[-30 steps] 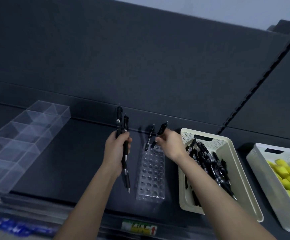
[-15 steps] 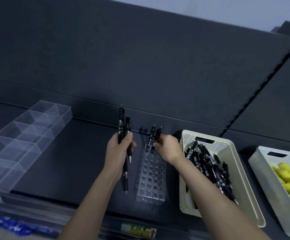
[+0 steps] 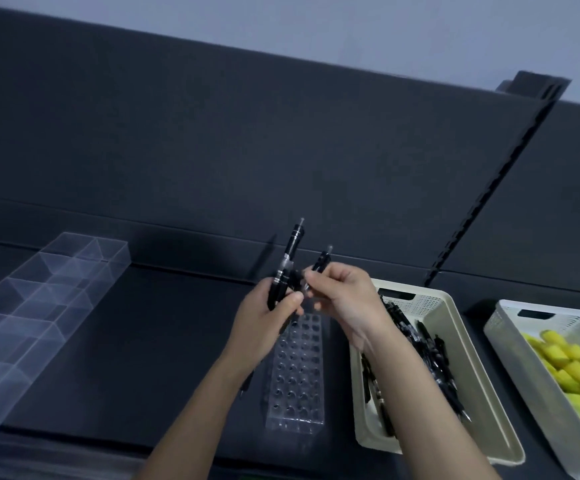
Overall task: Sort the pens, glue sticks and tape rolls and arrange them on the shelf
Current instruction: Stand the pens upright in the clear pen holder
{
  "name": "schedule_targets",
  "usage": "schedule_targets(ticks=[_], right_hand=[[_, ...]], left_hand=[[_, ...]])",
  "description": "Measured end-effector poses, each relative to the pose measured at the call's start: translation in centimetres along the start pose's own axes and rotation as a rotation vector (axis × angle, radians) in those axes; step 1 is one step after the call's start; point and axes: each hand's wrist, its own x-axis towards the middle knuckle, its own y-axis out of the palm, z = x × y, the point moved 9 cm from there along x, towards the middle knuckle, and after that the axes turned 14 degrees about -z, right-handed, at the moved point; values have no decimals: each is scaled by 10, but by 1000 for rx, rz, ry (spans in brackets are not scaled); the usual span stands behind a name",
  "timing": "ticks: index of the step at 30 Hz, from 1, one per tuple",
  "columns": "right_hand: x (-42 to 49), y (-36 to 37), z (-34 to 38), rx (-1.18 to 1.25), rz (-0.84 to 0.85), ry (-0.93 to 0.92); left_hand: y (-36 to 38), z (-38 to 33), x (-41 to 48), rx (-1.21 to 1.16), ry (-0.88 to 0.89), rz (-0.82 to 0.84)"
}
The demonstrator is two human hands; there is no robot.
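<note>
My left hand (image 3: 268, 317) grips black pens (image 3: 287, 265) that stick up above its fist, and one pen's tip pokes out below the wrist. My right hand (image 3: 342, 296) is close beside it and pinches another black pen (image 3: 321, 263) near its top. Both hands hover over the far end of a clear pen holder (image 3: 297, 372) with rows of holes, which lies on the dark shelf (image 3: 150, 341). I see no pen standing in the holder. A cream basket (image 3: 455, 327) to the right holds several more black pens (image 3: 423, 355).
A clear divided organiser (image 3: 35, 306) lies on the shelf at the left. At the far right a white basket (image 3: 510, 327) holds several yellow-green items (image 3: 572, 368). The dark back panel rises behind, with a slotted upright (image 3: 482, 192).
The view tilted up. My right hand lifted from the holder's far end and came next to the left hand, a pen in its fingers. The left hand kept its pens.
</note>
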Motion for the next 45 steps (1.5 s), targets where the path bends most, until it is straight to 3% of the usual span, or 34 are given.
schedule_targets(ticks=[3, 7, 13, 17, 27, 33, 35, 37, 39, 43, 45], right_hand=[[10, -26, 9, -10, -160, -105], [29, -47, 5, -330, -332, -224], [45, -33, -14, -673, -298, -346], [50, -25, -28, -805, -244, -333], [47, -10, -36, -892, -121, -414], [42, -16, -38, -892, -131, -351], [34, -28, -18, -835, -261, -394], [13, -35, 21, -658, -424, -576], [0, -33, 42, -436, -402, -603], [5, -14, 30, 50, -83, -144], [8, -20, 26, 173, -96, -66]], left_hand=[[-19, 12, 6, -64, -63, -131], [-35, 18, 11, -53, -103, -205], [-34, 18, 9, -103, -136, -215], [-36, 20, 9, -123, -150, -214], [-36, 16, 8, -95, -136, -198], [-28, 3, 4, -65, -66, -110], [-24, -1, 3, -66, -61, -64], [-16, -6, 1, -52, -46, -6], [-3, -14, -2, -20, -6, 75], [24, -22, -5, 118, 20, 249], [26, -19, -4, 146, -12, 266]])
